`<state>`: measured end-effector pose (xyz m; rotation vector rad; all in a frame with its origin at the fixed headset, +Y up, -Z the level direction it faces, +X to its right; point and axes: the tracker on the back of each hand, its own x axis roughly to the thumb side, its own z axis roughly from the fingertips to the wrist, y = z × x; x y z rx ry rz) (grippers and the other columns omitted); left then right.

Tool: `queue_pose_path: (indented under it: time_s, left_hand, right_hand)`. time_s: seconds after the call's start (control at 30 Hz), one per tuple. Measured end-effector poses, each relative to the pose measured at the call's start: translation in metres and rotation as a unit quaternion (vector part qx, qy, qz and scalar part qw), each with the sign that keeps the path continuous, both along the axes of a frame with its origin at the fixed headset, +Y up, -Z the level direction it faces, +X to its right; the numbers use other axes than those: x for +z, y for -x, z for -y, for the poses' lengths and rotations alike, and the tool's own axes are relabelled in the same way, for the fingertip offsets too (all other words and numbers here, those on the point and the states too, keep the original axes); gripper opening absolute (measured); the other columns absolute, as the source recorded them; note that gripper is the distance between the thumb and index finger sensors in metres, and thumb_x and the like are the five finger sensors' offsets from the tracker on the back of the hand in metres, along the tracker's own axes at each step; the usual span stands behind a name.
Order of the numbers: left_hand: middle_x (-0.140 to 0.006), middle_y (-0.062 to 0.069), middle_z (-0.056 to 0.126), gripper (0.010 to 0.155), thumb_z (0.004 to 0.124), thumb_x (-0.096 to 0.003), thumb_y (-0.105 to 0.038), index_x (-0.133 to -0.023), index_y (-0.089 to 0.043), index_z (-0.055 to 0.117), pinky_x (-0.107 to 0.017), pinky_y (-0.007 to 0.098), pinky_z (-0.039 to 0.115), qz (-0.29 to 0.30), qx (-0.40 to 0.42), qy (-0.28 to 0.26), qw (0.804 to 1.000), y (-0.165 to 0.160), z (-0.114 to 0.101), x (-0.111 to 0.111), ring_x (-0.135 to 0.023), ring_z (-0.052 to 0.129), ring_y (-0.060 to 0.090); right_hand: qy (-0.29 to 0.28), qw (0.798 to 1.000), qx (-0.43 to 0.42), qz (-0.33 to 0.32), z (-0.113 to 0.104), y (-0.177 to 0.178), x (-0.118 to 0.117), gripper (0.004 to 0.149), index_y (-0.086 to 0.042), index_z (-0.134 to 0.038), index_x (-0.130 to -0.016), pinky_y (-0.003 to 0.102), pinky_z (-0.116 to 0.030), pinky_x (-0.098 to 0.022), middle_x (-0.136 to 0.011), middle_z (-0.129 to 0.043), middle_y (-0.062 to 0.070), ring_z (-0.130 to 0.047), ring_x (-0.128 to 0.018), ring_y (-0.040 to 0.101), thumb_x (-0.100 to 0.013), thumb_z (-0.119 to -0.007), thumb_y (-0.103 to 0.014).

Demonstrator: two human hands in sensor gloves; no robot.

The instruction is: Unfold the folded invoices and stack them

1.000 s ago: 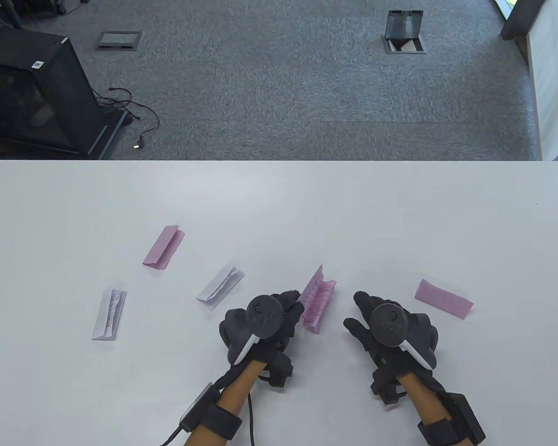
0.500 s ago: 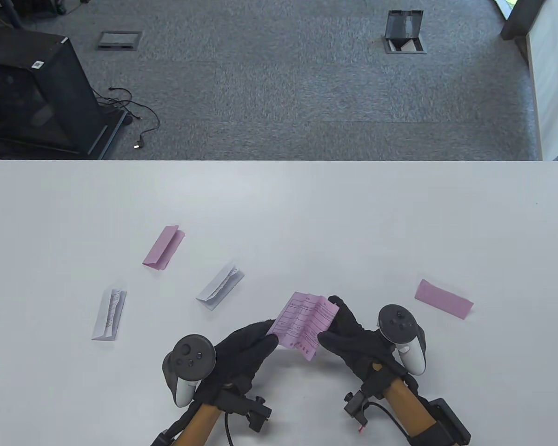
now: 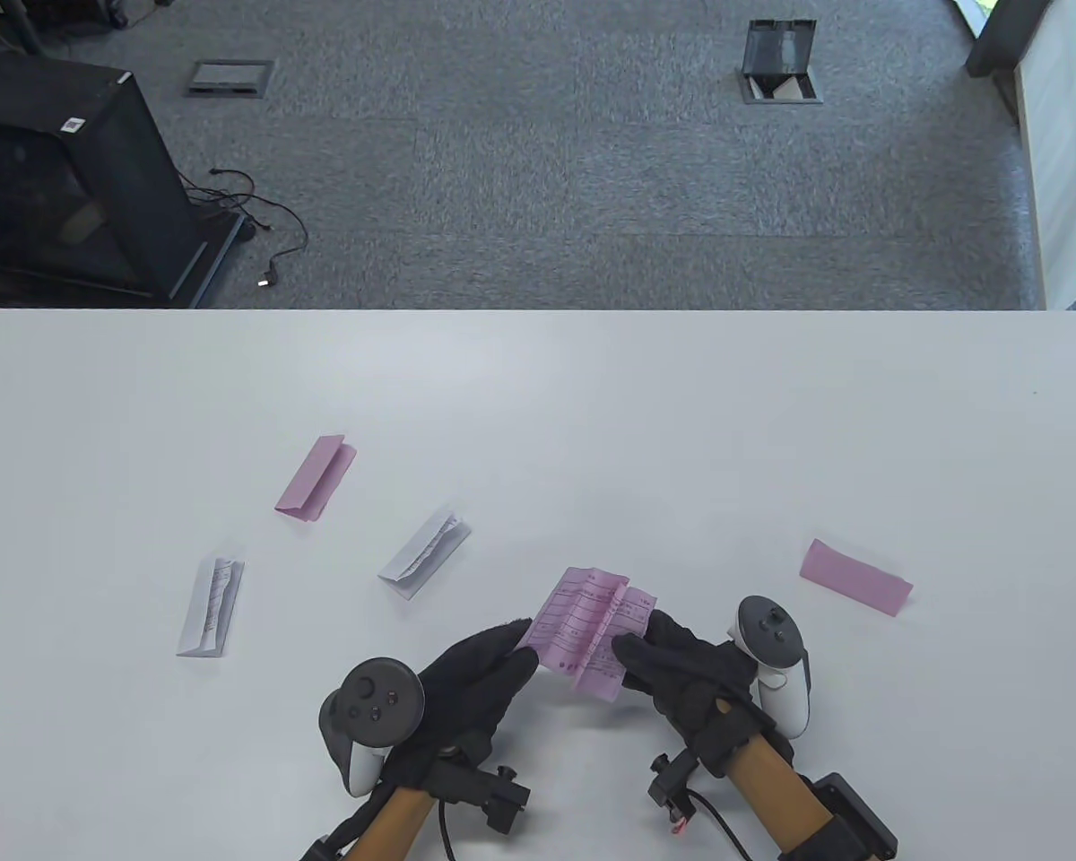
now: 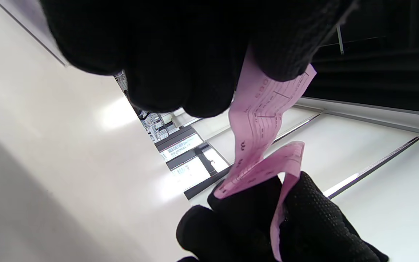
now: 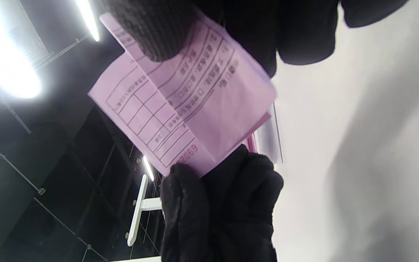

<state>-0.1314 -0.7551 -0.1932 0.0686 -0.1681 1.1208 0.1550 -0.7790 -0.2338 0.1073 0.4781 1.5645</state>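
Holding a pink invoice [image 3: 594, 632] between them, the left hand [image 3: 471, 682] and right hand [image 3: 681, 668] keep it lifted just over the near middle of the white table [image 3: 592, 413]. Left hand pinches the sheet's left edge, fingers and thumb closed on the paper; right hand pinches the right edge the same way. Sheet is partly opened, printed grid facing up, creases ridged down its middle. Left wrist view shows the paper [image 4: 264, 120] bending in an S between the two gloves; right wrist view shows the printed face [image 5: 180, 98] with one flap apparently doubled over, hard to be sure at that angle. Four folded invoices lie flat on the table, all apart from each other: a pink one [image 3: 316, 477] at far left, a white one [image 3: 424, 552] near the left hand, another white one [image 3: 210, 606] further left, and a pink one [image 3: 855, 577] right of the right hand. Grey carpet [image 3: 520, 152] beyond the table's far edge
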Motion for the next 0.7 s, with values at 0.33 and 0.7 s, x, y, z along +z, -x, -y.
queue_pose_path:
  time_s: [0.33, 0.7]
  left_hand:
    - [-0.071, 0.009, 0.103, 0.038, 0.083, -0.0526, -0.045, -0.082, -0.022, 0.090, -0.055, 0.055, 0.076, -0.064, -0.003, 0.123, 0.990, 0.020, 0.014, 0.001, -0.063, 0.097, 0.030]
    - [-0.057, 0.010, 0.105, 0.043, 0.078, -0.0523, -0.050, -0.076, -0.018, 0.093, -0.050, 0.054, 0.077, 0.046, -0.354, 0.207, 0.911, -0.012, 0.009, -0.001, -0.051, 0.098, 0.028]
  right_hand:
    - [-0.103, 0.972, 0.207, 0.054, -0.025, -0.031, -0.013, 0.036, -0.020, -0.075, -0.079, 0.062, -0.059, -0.062, -0.079, -0.087, 0.009, -0.081, -0.080, 0.040, -0.047, -0.074, -0.037]
    - [-0.106, 0.893, 0.437, -0.001, -0.016, -0.025, -0.016, 0.037, -0.018, -0.077, -0.080, 0.059, -0.061, -0.062, -0.079, -0.088, 0.010, -0.080, -0.079, 0.039, -0.048, -0.076, -0.036]
